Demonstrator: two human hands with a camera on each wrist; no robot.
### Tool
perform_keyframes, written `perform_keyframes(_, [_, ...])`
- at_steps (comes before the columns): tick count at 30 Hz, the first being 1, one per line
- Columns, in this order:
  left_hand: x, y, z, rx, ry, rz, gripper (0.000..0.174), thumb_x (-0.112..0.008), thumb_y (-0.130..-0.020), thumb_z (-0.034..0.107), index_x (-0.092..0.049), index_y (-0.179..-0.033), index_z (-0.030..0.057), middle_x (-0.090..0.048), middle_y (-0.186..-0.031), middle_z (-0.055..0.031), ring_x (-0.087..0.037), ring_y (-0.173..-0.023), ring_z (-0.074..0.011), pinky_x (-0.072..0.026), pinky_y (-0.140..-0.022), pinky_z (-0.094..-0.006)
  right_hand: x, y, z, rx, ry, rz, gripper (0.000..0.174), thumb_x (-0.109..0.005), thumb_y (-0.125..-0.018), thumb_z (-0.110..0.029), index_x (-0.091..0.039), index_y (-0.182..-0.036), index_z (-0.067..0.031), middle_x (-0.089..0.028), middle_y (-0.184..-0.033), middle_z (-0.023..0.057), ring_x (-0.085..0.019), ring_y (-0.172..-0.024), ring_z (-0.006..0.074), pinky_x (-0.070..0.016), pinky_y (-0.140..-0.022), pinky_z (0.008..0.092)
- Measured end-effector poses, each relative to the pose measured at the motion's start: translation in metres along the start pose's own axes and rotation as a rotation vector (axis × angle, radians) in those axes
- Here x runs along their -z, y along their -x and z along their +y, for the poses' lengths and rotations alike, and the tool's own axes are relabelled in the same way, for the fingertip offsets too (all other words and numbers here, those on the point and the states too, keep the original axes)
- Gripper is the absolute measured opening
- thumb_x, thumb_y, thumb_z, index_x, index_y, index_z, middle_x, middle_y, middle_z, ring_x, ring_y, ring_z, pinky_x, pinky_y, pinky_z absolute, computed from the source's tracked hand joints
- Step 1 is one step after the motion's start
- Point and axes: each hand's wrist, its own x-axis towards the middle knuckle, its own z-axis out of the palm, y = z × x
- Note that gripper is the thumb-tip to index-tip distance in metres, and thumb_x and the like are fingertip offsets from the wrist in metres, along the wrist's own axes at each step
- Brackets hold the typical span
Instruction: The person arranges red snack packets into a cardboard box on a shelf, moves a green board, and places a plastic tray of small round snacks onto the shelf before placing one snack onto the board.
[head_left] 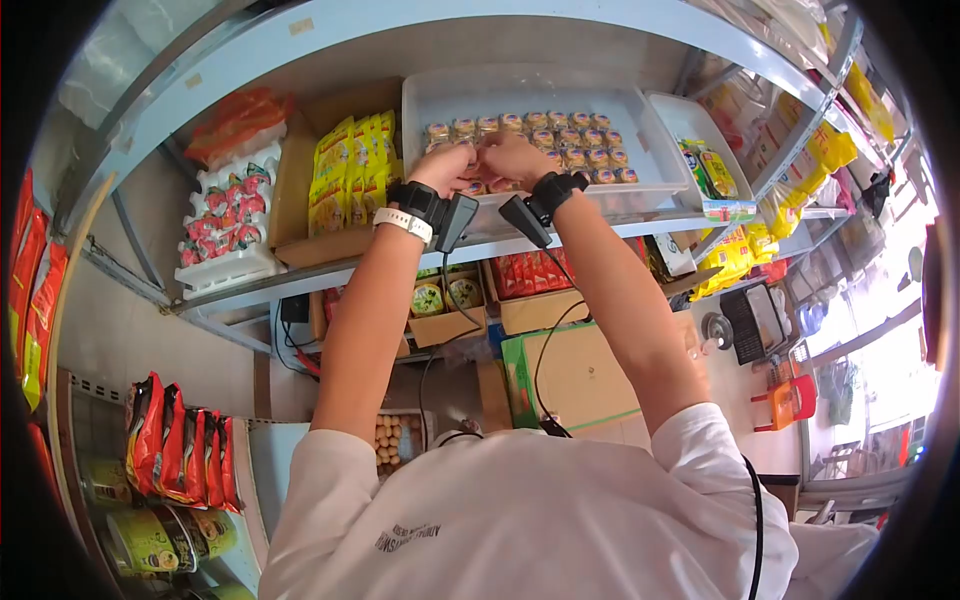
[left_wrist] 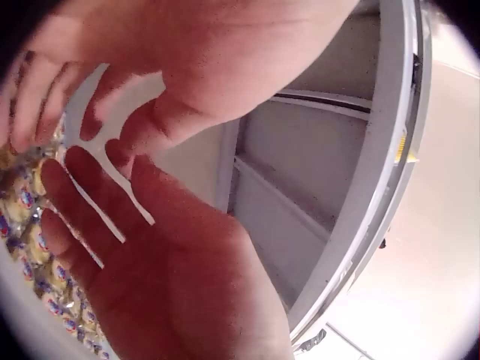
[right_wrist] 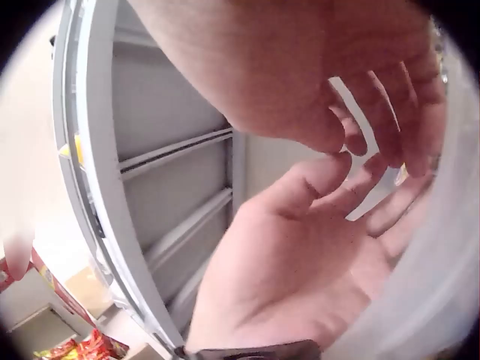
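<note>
My left hand [head_left: 447, 168] and my right hand [head_left: 515, 160] meet over the front part of a translucent plastic bin [head_left: 655, 145]. Rows of small packaged cups [head_left: 590, 158], gold with blue and red print, fill much of the bin. In the left wrist view, the left palm [left_wrist: 180, 285] shows with loosely spread fingers close above the cups. The right palm [right_wrist: 300, 255] faces the other hand in the right wrist view, fingers slightly bent and fingertips close to the left ones. Nothing shows between either hand's fingers.
Left of the bin stand a cardboard box of yellow packets [head_left: 350, 170] and a white tray of red-wrapped items [head_left: 230, 215]. A shallow white bin [head_left: 715, 185] is on the right. The metal shelf's front edge [head_left: 330, 272] runs below my wrists, above boxes on a lower shelf.
</note>
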Motion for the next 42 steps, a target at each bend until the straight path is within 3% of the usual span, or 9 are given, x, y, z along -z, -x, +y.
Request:
perform_keyframes(9, [-0.01, 0.007, 0.005, 0.062, -0.126, 0.158, 0.024, -0.049, -0.081, 0.022, -0.05, -0.096, 0.0034, -0.05, -0.092, -0.01, -0.053, -0.075, -0.0228, -0.0456, -0.054, -0.0372, -0.003, -0.016, 0.007, -0.052, 0.683, -0.118, 0.039, -0.053, -0.079, -0.033, -0.063, -0.099, -0.0012, -0.064, -0.093, 0.0147, -0.063, -0.076, 0.0221, -0.0484, -0.063, 0.0332])
perform_keyframes(12, [-0.006, 0.001, -0.002, 0.007, -0.1, 0.044, 0.045, -0.051, -0.077, 0.027, -0.046, -0.113, 0.0013, -0.053, -0.107, -0.0316, -0.059, -0.081, -0.0335, -0.0488, -0.063, -0.0395, -0.006, -0.03, 0.024, 0.019, 0.712, -0.138, 0.043, -0.052, -0.079, -0.037, -0.064, -0.103, -0.0031, -0.064, -0.102, 0.016, -0.063, -0.088, 0.0255, -0.0483, -0.072, 0.0353])
perform_keyframes(15, [-0.011, 0.013, 0.003, 0.125, 0.051, 0.04, 0.031, -0.049, -0.078, 0.025, -0.05, -0.1, 0.0036, -0.058, -0.095, -0.0269, -0.057, -0.061, -0.0268, -0.0453, -0.048, -0.0361, -0.005, -0.038, 0.03, 0.044, 0.742, -0.181, 0.04, -0.05, -0.08, -0.034, -0.063, -0.106, -0.0056, -0.063, -0.106, 0.0156, -0.061, -0.096, 0.0256, -0.0465, -0.077, 0.0357])
perform_keyframes(18, [-0.005, 0.001, 0.002, 0.188, 0.064, -0.006, 0.02, -0.045, -0.082, 0.019, -0.049, -0.095, 0.0045, -0.052, -0.085, -0.0103, -0.054, -0.066, -0.0243, -0.0447, -0.051, -0.0383, -0.005, -0.044, 0.035, 0.032, 0.717, -0.221, 0.039, -0.05, -0.081, -0.032, -0.062, -0.108, -0.0071, -0.063, -0.106, 0.015, -0.061, -0.094, 0.0249, -0.0464, -0.076, 0.0356])
perform_keyframes(24, [0.0, -0.006, -0.007, 0.045, 0.094, -0.013, 0.018, -0.047, -0.081, 0.018, -0.051, -0.093, 0.0046, -0.057, -0.087, -0.0094, -0.058, -0.063, -0.0258, -0.048, -0.053, -0.0364, -0.004, -0.085, 0.072, 0.06, 0.471, -0.324, 0.032, -0.051, -0.082, -0.03, -0.063, -0.099, -0.0055, -0.064, -0.091, 0.0084, -0.057, -0.071, 0.0164, -0.044, -0.06, 0.0317])
perform_keyframes(28, [-0.001, 0.008, -0.004, 0.016, 0.102, 0.034, 0.028, -0.051, -0.081, 0.023, -0.052, -0.099, 0.0026, -0.051, -0.109, -0.0133, -0.056, -0.092, -0.038, -0.0476, -0.08, -0.0436, 0.001, -0.075, 0.059, -0.042, 0.389, -0.347, 0.026, -0.052, -0.083, -0.029, -0.061, -0.086, -0.0051, -0.058, -0.076, 0.0041, -0.048, -0.057, 0.0113, -0.0385, -0.05, 0.0287])
perform_keyframes(31, [0.001, 0.004, -0.007, 0.01, 0.126, 0.075, 0.045, -0.05, -0.079, 0.03, -0.044, -0.116, 0.0043, -0.053, -0.106, -0.0313, -0.057, -0.073, -0.0339, -0.047, -0.058, -0.0485, 0.005, -0.058, 0.049, -0.05, 0.16, -0.305, 0.026, -0.052, -0.084, -0.029, -0.06, -0.083, -0.0051, -0.055, -0.071, 0.003, -0.045, -0.054, 0.0107, -0.0369, -0.048, 0.0288])
perform_keyframes(32, [0.007, -0.01, -0.013, -0.011, 0.117, 0.095, 0.051, -0.053, -0.078, 0.03, -0.044, -0.12, 0.0025, -0.047, -0.117, -0.0341, -0.056, -0.09, -0.0368, -0.0474, -0.07, -0.0488, 0.006, -0.055, 0.046, -0.069, 0.166, -0.281, 0.028, -0.053, -0.084, -0.03, -0.059, -0.086, -0.0028, -0.055, -0.071, 0.002, -0.045, -0.055, 0.011, -0.037, -0.047, 0.0304])
perform_keyframes(42, [-0.008, 0.027, 0.002, -0.045, 0.211, 0.117, 0.063, -0.056, -0.081, 0.031, -0.032, -0.132, 0.0023, -0.037, -0.129, -0.0275, -0.043, -0.116, -0.0363, -0.0419, -0.091, -0.0453, -0.003, 0.007, 0.004, -0.006, -0.035, 0.047, 0.019, -0.056, -0.082, -0.016, -0.057, -0.091, -0.0001, -0.057, -0.081, 0.0069, -0.053, -0.073, 0.0122, -0.043, -0.057, 0.027])
